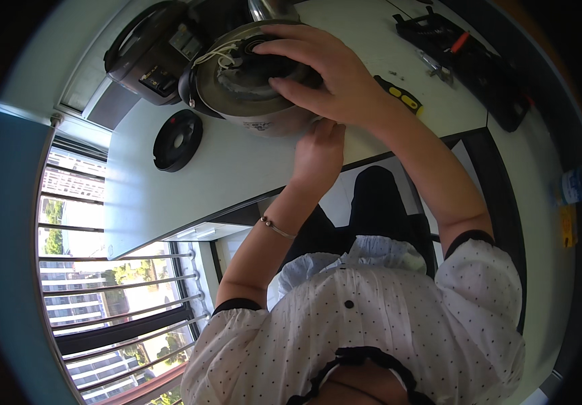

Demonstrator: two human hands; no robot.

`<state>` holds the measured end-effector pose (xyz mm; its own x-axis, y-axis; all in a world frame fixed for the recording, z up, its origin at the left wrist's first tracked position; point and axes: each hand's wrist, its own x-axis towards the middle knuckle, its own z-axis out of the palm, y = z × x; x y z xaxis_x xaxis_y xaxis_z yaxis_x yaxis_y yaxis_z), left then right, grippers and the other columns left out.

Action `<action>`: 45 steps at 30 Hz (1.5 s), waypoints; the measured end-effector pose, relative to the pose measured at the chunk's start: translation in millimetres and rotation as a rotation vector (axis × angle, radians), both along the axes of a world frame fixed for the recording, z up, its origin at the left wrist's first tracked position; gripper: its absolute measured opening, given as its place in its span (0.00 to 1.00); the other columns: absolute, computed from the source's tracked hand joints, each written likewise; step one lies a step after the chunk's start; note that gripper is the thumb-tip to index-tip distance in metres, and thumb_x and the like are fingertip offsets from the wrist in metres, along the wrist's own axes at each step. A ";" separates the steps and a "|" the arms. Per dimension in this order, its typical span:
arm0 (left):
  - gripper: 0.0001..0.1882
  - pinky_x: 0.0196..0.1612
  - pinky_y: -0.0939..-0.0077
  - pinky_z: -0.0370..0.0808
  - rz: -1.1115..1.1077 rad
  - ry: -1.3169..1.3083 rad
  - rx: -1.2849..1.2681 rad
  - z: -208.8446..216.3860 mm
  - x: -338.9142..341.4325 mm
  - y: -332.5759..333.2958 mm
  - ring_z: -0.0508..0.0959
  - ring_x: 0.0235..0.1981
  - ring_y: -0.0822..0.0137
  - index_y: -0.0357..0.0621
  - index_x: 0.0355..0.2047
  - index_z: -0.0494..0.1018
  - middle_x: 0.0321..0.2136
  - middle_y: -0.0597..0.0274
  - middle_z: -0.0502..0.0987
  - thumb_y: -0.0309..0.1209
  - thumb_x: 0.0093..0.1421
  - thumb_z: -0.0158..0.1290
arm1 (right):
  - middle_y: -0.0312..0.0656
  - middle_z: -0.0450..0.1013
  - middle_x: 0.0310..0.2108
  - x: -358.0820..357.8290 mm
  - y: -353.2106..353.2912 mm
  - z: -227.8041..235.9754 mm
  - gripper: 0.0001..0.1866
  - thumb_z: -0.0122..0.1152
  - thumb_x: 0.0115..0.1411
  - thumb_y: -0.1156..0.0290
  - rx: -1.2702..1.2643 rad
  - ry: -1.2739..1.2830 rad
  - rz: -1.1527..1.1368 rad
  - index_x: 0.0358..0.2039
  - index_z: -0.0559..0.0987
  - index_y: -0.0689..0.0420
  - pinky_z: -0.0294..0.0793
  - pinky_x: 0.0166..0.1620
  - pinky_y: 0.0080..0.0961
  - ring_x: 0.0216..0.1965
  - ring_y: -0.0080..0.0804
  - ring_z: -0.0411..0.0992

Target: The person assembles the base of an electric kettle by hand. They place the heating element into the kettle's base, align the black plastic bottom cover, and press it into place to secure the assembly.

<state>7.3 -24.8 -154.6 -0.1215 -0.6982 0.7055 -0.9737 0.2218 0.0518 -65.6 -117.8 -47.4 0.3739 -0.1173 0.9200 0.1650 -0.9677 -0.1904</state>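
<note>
right hand (318, 74): fingers spread, pressed on the upturned metal pot base (250, 88) | left hand (318, 152): steadies its near wall | pot on white counter (237, 169) | black disc (177, 140) lies beside it

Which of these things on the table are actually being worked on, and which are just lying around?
In hand:
- metal pot, lying tipped with its underside and white wires exposed
- right hand, spread over that underside
- left hand, at the pot's lower edge

Lying about:
- black round disc on the white table
- dark appliance housing behind the pot
- yellow-and-black tool
- black tool tray
</note>
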 end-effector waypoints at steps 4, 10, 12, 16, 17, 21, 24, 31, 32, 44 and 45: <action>0.13 0.31 0.68 0.76 -0.089 0.060 -0.091 11.3 4.5 19.0 0.75 0.31 0.56 0.37 0.35 0.76 0.30 0.55 0.71 0.19 0.45 0.54 | 0.43 0.72 0.52 2.5 -1.2 -0.7 0.20 0.63 0.52 0.60 0.006 -0.032 -0.011 0.46 0.79 0.52 0.68 0.54 0.37 0.52 0.44 0.69; 0.09 0.35 0.65 0.75 -0.078 -0.040 -0.370 76.8 10.1 61.8 0.76 0.31 0.59 0.42 0.32 0.79 0.32 0.59 0.75 0.24 0.48 0.63 | 0.43 0.69 0.56 1.5 5.3 1.7 0.20 0.64 0.52 0.62 0.034 0.030 -0.007 0.47 0.79 0.50 0.66 0.56 0.38 0.55 0.43 0.67; 0.15 0.43 0.62 0.74 0.054 -0.178 -0.427 97.5 18.5 72.4 0.75 0.41 0.57 0.43 0.38 0.77 0.39 0.58 0.75 0.29 0.48 0.64 | 0.43 0.68 0.56 0.9 6.6 2.5 0.21 0.65 0.51 0.63 0.039 0.048 -0.005 0.47 0.79 0.49 0.66 0.56 0.38 0.56 0.44 0.66; 0.34 0.64 0.49 0.56 0.225 -0.259 -0.434 133.7 39.6 73.3 0.69 0.56 0.54 0.47 0.47 0.75 0.49 0.59 0.74 0.45 0.39 0.70 | 0.44 0.67 0.57 0.5 8.5 4.3 0.22 0.65 0.51 0.64 0.016 0.074 -0.003 0.49 0.77 0.49 0.65 0.57 0.38 0.57 0.44 0.66; 0.38 0.65 0.47 0.53 0.228 -0.234 -0.334 141.3 45.8 73.2 0.67 0.58 0.53 0.47 0.49 0.74 0.51 0.59 0.74 0.46 0.36 0.71 | 0.45 0.67 0.57 0.1 8.9 5.7 0.24 0.65 0.51 0.64 0.002 0.084 -0.004 0.51 0.76 0.49 0.65 0.57 0.38 0.57 0.44 0.66; 0.51 0.66 0.43 0.48 0.220 -0.172 -0.028 156.6 58.4 74.2 0.64 0.62 0.53 0.47 0.55 0.70 0.55 0.60 0.71 0.50 0.26 0.72 | 0.46 0.68 0.56 -1.8 13.6 9.6 0.31 0.66 0.50 0.65 0.097 0.099 0.020 0.56 0.70 0.54 0.64 0.58 0.38 0.57 0.45 0.65; 0.51 0.66 0.41 0.50 0.192 -0.100 0.034 156.5 61.2 72.6 0.64 0.61 0.56 0.49 0.54 0.71 0.54 0.61 0.71 0.46 0.23 0.72 | 0.47 0.68 0.56 -4.0 13.0 11.2 0.36 0.67 0.49 0.67 0.219 0.173 0.116 0.59 0.65 0.59 0.64 0.58 0.37 0.57 0.46 0.66; 0.48 0.66 0.45 0.53 0.117 -0.123 0.040 161.5 64.1 68.2 0.67 0.59 0.57 0.49 0.52 0.72 0.54 0.62 0.71 0.44 0.23 0.72 | 0.48 0.68 0.56 -6.9 8.8 13.3 0.39 0.67 0.48 0.71 0.222 0.187 0.190 0.60 0.62 0.62 0.65 0.59 0.35 0.56 0.45 0.67; 0.48 0.66 0.46 0.53 0.120 -0.148 0.045 162.2 64.3 67.8 0.68 0.59 0.57 0.48 0.52 0.72 0.54 0.62 0.71 0.44 0.23 0.72 | 0.48 0.68 0.55 -7.4 8.9 12.9 0.39 0.67 0.48 0.71 0.221 0.186 0.185 0.60 0.62 0.62 0.65 0.59 0.35 0.56 0.45 0.67; 0.45 0.66 0.45 0.52 0.027 -0.161 0.062 164.1 64.5 60.8 0.68 0.59 0.56 0.48 0.51 0.73 0.55 0.62 0.72 0.41 0.26 0.72 | 0.50 0.69 0.55 -15.1 7.5 12.0 0.38 0.67 0.48 0.73 0.261 0.169 0.218 0.59 0.62 0.63 0.67 0.59 0.34 0.57 0.44 0.68; 0.45 0.66 0.45 0.52 0.020 -0.158 0.072 164.4 63.5 60.6 0.68 0.59 0.56 0.48 0.51 0.73 0.55 0.63 0.72 0.40 0.26 0.72 | 0.50 0.69 0.55 -16.4 7.1 11.8 0.38 0.67 0.48 0.74 0.268 0.168 0.224 0.59 0.63 0.63 0.68 0.58 0.33 0.57 0.44 0.68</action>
<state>70.8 35.8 9.8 -0.2130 -0.7494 0.6269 -0.9751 0.2039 -0.0875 -82.0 -110.7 -35.6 0.5603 -0.2435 0.7917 0.3114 -0.8238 -0.4737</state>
